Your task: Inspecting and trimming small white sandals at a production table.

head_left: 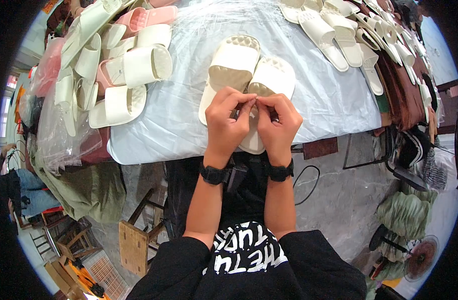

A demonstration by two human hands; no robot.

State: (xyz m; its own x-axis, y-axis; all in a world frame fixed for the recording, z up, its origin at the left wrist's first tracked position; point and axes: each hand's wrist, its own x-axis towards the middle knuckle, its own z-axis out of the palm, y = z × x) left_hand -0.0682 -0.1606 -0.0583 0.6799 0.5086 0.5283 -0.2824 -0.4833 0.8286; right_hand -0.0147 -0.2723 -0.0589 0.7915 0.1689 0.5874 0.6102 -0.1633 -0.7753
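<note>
A pair of cream slide slippers lies side by side on the pale cloth, soles down: the left slipper [233, 67] and the right slipper [273, 76], each with a wide white strap. Over their near halves my left hand [225, 125] and my right hand [281, 124] meet. Both are closed in a pinch, thumb against forefinger, with the fingertips touching each other just in front of the right slipper's strap. Whatever sits between the fingertips is too small to make out. My hands cover part of both footbeds. A black band circles each wrist.
The pale cloth [154, 131] covers the table. Cream and pink slippers [146, 65] pile up at the left, beside clear plastic bags [81, 145]. More cream slippers [324, 32] stand in rows at the right. Thin clear strands [214, 20] lie at the far middle. A wooden stool [134, 245] stands below left.
</note>
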